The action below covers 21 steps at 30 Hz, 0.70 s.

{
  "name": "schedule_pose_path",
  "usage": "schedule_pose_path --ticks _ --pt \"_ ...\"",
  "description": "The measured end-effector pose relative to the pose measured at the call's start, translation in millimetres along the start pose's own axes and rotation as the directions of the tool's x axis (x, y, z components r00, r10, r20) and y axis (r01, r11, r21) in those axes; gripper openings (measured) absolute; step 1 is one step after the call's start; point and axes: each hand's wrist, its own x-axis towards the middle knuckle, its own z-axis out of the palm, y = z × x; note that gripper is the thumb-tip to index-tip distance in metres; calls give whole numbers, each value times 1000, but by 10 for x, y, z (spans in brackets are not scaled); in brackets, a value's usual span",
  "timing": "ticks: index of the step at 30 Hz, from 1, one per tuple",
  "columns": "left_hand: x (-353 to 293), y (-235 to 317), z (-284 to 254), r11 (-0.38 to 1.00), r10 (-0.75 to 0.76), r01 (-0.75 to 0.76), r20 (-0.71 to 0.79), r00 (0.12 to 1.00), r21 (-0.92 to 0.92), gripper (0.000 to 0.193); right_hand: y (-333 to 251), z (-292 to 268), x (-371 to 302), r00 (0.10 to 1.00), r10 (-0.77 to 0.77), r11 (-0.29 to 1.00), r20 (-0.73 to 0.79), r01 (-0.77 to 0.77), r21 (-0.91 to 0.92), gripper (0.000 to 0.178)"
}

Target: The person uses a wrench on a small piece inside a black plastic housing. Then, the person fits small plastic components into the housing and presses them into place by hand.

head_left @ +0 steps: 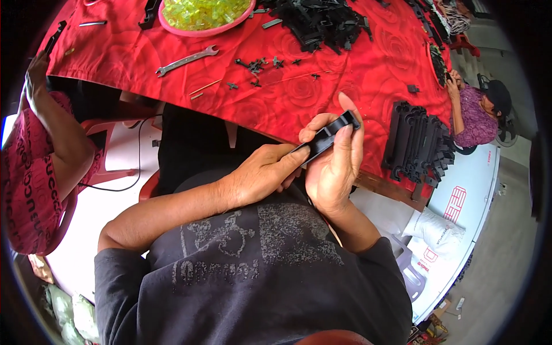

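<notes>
My left hand and my right hand together hold a long black plastic part at the table's near edge. The left thumb presses along its near end. The right thumb and fingers close round its far, hooked end, with one right finger stretched upward. Tilted, the part points up and to the right. The left fingertips are partly hidden behind it. Beyond my hands, several small black cross-shaped pieces lie loose on the red tablecloth.
A pink basket of clear yellow pieces and a heap of black parts sit at the back. An open-end wrench lies nearer. Stacked black parts stand at the right. One co-worker sits left, another far right.
</notes>
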Motion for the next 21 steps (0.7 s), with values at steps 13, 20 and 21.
schedule_pose_path --ticks 13,20,21 --pt "-29 -23 19 993 -93 89 -43 995 -77 62 9 52 -1 998 34 999 50 -34 -5 51" --pt "-102 -55 50 987 -88 78 -64 994 -141 62 15 121 -34 997 50 999 58 -50 5 51" --pt "-79 -83 53 991 -67 59 -63 996 -121 61 16 93 -24 997 58 998 60 -57 -3 51"
